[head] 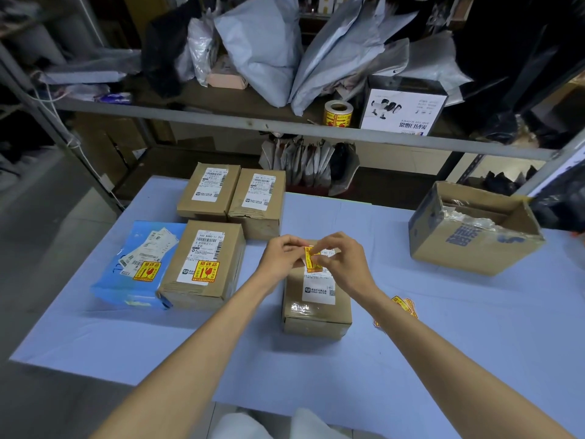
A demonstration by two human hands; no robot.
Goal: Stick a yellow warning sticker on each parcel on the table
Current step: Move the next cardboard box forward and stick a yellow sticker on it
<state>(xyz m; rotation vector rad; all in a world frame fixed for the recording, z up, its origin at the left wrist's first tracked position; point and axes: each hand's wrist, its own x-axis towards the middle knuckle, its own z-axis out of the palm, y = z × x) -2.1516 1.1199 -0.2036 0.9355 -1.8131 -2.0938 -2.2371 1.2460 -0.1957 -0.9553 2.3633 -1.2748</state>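
Note:
A brown parcel (316, 307) with a white label lies in the middle of the light-blue table (443, 327). Above it my left hand (281, 258) and my right hand (343, 264) both pinch one yellow warning sticker (311, 259). To the left, a blue mailer bag (126, 280) and a brown box (205, 264) each carry a yellow sticker. Two more brown boxes (209, 190) (258, 199) stand behind them with only white labels. Loose yellow stickers (403, 305) lie on the table by my right forearm.
An open cardboard box (474, 229) stands at the right of the table. A metal shelf (285, 125) behind holds a roll of yellow stickers (338, 114), grey mailer bags and a white printed box (402, 112). The table's left edge drops to the grey floor.

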